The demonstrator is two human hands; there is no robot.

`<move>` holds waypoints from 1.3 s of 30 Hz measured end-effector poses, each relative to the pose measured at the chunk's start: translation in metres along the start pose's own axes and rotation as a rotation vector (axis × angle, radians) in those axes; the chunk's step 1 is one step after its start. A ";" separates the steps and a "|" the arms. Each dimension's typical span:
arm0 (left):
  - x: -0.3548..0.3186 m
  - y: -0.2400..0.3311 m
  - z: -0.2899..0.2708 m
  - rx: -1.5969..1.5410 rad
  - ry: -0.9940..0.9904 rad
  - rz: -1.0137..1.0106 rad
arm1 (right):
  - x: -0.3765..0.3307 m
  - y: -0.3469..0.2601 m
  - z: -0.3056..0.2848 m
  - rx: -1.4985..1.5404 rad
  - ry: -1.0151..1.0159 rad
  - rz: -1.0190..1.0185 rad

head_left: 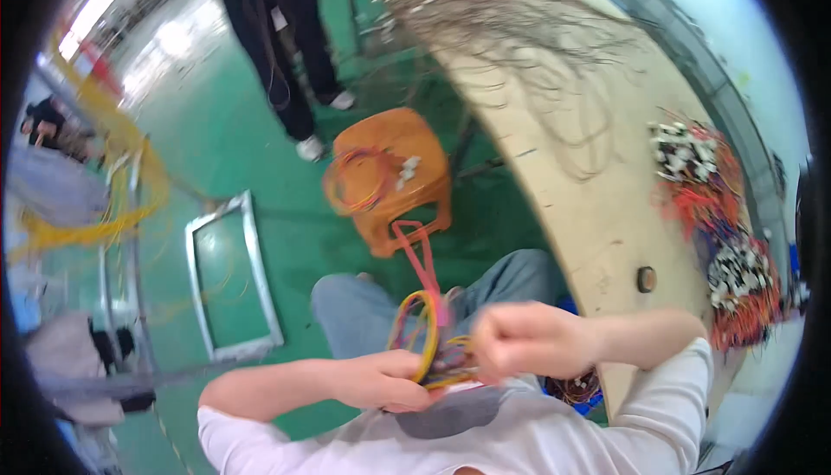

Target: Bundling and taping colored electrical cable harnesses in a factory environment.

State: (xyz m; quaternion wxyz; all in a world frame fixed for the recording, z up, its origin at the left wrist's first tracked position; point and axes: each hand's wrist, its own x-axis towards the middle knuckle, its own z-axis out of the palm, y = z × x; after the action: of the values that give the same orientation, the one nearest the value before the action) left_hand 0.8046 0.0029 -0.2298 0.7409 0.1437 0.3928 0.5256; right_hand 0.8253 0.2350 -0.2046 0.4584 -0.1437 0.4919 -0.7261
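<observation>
Over my lap, my left hand point(394, 381) is closed round a coiled bundle of wires point(430, 345), mostly yellow with some darker, reddish strands. Beside the coil's right edge, my right hand point(530, 338) is curled into a fist and slightly blurred. Whatever its fingers may pinch is hidden. A pink strip point(424, 263), bent into a long narrow loop and smeared by motion, reaches from the coil toward the stool.
An orange stool point(424, 133) ahead bears another wire coil point(363, 179) and white connectors point(407, 172). To the right, a long wooden table point(567, 206) carries loose wires, connector bundles point(740, 276) and a black roll point(646, 279). A metal frame point(256, 271) is at left; a person point(277, 42) stands beyond.
</observation>
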 end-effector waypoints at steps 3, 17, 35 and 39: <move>0.000 0.003 -0.008 -0.453 0.308 0.017 | 0.034 -0.008 -0.019 -0.977 0.212 -0.424; 0.039 0.114 0.071 1.014 1.257 0.767 | -0.114 -0.172 -0.132 -2.326 1.155 -0.517; 0.081 -0.004 0.005 0.381 1.010 0.172 | -0.377 -0.068 -0.326 -1.565 1.949 0.594; 0.078 -0.051 -0.088 1.062 1.026 -0.032 | -0.322 -0.100 -0.289 -1.890 1.899 0.435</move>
State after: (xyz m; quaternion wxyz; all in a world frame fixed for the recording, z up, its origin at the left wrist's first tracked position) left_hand 0.7847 0.0341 -0.3527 0.3022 0.2133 0.8934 0.2550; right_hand 0.7558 0.6726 -0.1790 -0.2230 0.2311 0.9344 0.1541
